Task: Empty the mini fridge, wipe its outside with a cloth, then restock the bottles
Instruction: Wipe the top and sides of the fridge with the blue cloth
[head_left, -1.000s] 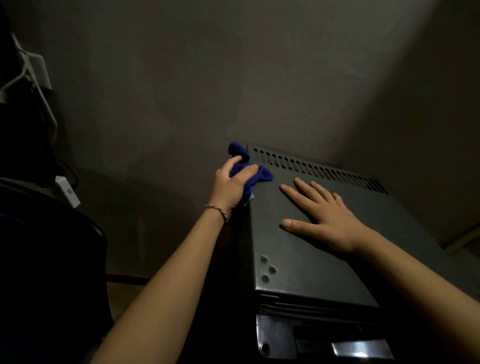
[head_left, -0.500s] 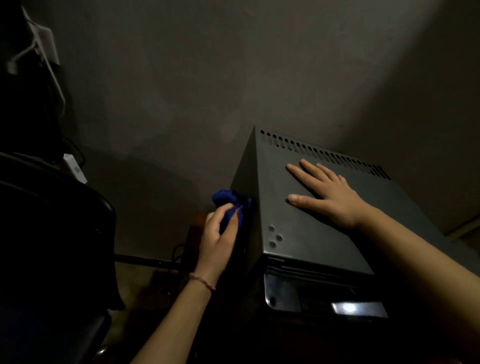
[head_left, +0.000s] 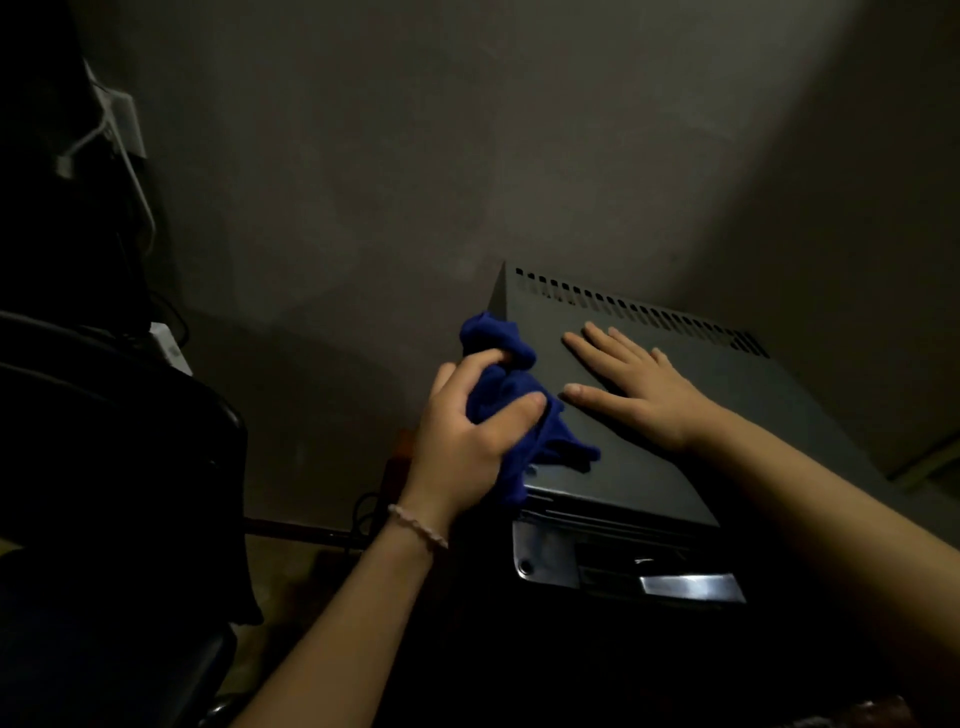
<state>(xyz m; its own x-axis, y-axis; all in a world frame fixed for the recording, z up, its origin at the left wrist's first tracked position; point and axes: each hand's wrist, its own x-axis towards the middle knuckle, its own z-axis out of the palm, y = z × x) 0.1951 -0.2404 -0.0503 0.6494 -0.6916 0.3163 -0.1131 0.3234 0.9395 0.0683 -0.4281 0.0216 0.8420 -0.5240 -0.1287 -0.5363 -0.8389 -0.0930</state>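
A dark grey metal mini fridge (head_left: 628, 467) stands against the wall, seen from above, with a row of vent slots along its back edge. My left hand (head_left: 462, 436) grips a bunched blue cloth (head_left: 511, 410) at the fridge's front left top edge. The cloth hangs partly over the top panel. My right hand (head_left: 634, 389) lies flat on the top, fingers spread, holding nothing. No bottles are in view.
A black chair (head_left: 119, 467) fills the left side. A white wall socket (head_left: 127, 124) with a cable sits at the upper left. A shiny metal hinge plate (head_left: 675, 582) shows at the fridge's front. The room is dim.
My left hand has lifted the cloth from the fridge's left side wall up to the front left top edge. My right hand stays flat on the top.
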